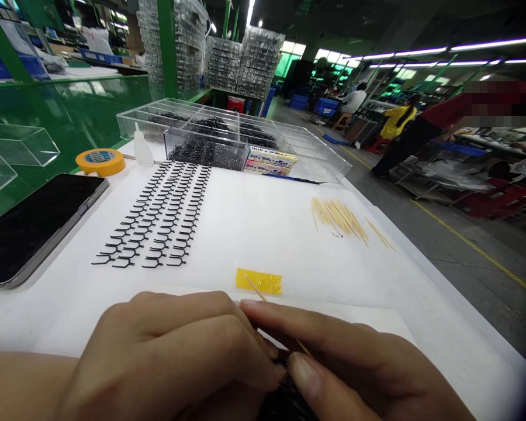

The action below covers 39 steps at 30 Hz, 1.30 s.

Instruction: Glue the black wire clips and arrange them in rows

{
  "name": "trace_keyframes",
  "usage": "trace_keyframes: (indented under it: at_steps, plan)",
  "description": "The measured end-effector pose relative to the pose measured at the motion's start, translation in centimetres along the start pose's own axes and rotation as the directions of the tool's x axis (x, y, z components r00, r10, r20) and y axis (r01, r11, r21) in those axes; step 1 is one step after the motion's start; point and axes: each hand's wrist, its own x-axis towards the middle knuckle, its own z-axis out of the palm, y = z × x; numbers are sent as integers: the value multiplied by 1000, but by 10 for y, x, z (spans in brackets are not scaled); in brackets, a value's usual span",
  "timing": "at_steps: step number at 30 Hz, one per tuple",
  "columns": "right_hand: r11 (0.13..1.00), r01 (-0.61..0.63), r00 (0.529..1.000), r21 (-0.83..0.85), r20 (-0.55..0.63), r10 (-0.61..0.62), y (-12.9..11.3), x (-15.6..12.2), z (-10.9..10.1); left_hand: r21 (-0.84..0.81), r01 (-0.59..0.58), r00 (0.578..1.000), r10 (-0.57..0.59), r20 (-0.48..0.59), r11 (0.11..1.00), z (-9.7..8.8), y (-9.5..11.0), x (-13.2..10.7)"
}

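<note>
My left hand (179, 356) is curled, its fingers closed on a dark black piece (284, 403) low in the view; most of that piece is hidden, so its kind is unclear. My right hand (359, 362) pinches a wooden toothpick (258, 290) that runs beneath its index finger. The right thumb rests against the black piece. Just beyond my fingertips, a strip of yellow tape (267, 282) lies on the white work surface, with the toothpick's tip over it. Further off are rows of small black forked parts (158, 219) and a pile of loose toothpicks (339, 216).
A phone (35, 228) and a roll of orange tape (100, 162) lie left. Behind stand a small white bottle (142, 149), a clear bin of black parts (206, 149), small boxes (269, 161) and a divided clear tray (307, 137). People work beyond the aisle on the right.
</note>
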Motion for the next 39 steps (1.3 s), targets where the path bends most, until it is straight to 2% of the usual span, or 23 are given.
trace_keyframes:
  at_steps: [2, 6, 8, 11, 15, 19, 22, 24, 26, 32, 36, 39]
  plan:
    - [997, 37, 999, -61, 18, -36, -1, 1, -3, -11, 18, 1000, -18, 17, 1000, 0, -1, 0]
    - [971, -160, 986, -176, -76, 149, -14, 1, -11, -35, -14, 1000, 13, -27, 999, 1, 0, 6]
    - [952, -223, 970, -209, -148, 195, -20, 1, -15, -2, -57, 997, 57, -53, 998, 2, 0, 10]
    - [951, -209, 966, -227, -199, 165, -21, 4, -19, 60, -71, 996, 74, -57, 996, 2, 0, 12]
    - [924, -213, 959, -316, -246, 137, -18, 12, -23, 12, -32, 998, 33, -46, 999, 2, -4, 7]
    - [939, -195, 958, -285, -262, 119, -15, 16, -30, 18, -6, 998, 5, 70, 1000, -2, -8, 5]
    - [934, -119, 956, -336, -292, 17, -14, 17, -35, 70, -34, 993, 26, 112, 997, -5, -6, 10]
    - [907, -104, 957, -409, -290, -21, -13, 18, -37, 80, -14, 998, 9, 63, 997, -4, -1, 15]
    - [893, -117, 965, -434, -262, -1, -12, 21, -38, 77, 34, 999, -34, 1, 996, -3, 4, 20]
    - [878, -223, 968, -423, -206, 147, -2, 29, -39, 186, 68, 996, -77, 38, 980, 0, 9, 23]
    - [874, -227, 968, -429, -197, 155, 0, 28, -40, 259, 83, 995, -96, 39, 962, 0, 14, 25]
    - [876, -214, 972, -432, -184, 147, 0, 26, -41, 254, 61, 997, -71, 31, 965, 0, 17, 28]
